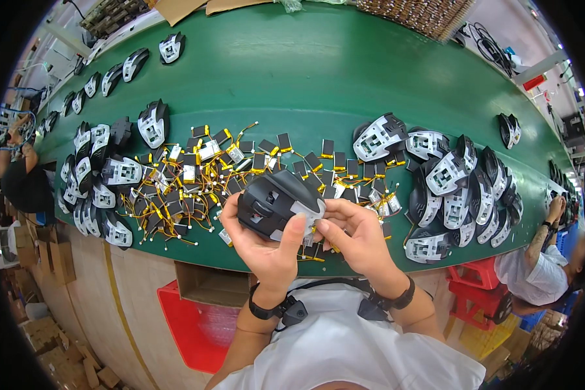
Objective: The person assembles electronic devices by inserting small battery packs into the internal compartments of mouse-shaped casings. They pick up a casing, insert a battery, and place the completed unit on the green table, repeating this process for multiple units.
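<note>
A black and silver computer mouse point(278, 203) is tilted in front of me, above the near part of the green table. My left hand point(270, 250) is closed around its near left side, with the thumb lying on the silver part. On its right end, my right hand point(356, 235) pinches the silver edge; whether a small part sits between those fingertips is hidden. Beneath and beyond my hands lies a loose heap of small flat battery packs point(188, 170) with yellow ends and thin wires.
Partly built mice pile up at left point(101, 144) and right point(447, 174) on the green table point(266, 71). More mice point(135, 64) line the far left. A red bin point(182, 325) stands below the near edge. Co-workers point(536, 260) sit at both sides.
</note>
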The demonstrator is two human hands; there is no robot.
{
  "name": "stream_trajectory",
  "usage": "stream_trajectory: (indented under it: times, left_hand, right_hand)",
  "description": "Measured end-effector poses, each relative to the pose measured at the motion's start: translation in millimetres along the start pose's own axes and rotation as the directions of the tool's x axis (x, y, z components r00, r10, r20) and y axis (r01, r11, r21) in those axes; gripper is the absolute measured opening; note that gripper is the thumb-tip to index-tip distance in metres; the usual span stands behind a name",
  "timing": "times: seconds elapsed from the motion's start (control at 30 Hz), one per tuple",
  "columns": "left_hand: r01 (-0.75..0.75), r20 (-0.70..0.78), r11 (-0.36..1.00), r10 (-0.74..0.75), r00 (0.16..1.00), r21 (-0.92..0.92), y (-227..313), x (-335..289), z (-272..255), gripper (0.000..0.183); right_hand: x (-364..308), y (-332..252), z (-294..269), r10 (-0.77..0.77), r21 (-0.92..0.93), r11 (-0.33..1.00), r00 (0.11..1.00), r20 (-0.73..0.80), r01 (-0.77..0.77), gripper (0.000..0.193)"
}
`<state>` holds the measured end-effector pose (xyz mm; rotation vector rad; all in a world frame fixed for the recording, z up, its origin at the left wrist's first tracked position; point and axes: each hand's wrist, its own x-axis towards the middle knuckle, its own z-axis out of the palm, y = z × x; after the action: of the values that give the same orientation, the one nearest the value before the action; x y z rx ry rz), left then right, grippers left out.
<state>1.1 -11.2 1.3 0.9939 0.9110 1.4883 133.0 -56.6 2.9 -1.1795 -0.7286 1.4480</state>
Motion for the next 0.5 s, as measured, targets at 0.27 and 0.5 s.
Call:
stream_trajectory:
  times: [0.27,0.5]
  left_hand:
    - [-0.09,0.096,0.99,0.08,0.992,0.105,-2.2,0.2,0.7,0.077]
    - [0.109,0.256,0.994,-0.107,0.961,0.007,4.9,3.3,7.1,0.062]
  right_hand:
    - [5.6,2.0,6.0,-0.006,0.059,0.998,1.0,-0.022,0.007,0.024]
    - [5.5,-3.8,-3.6,-0.009,0.091,0.996,1.0,-0.004,0.009,0.019]
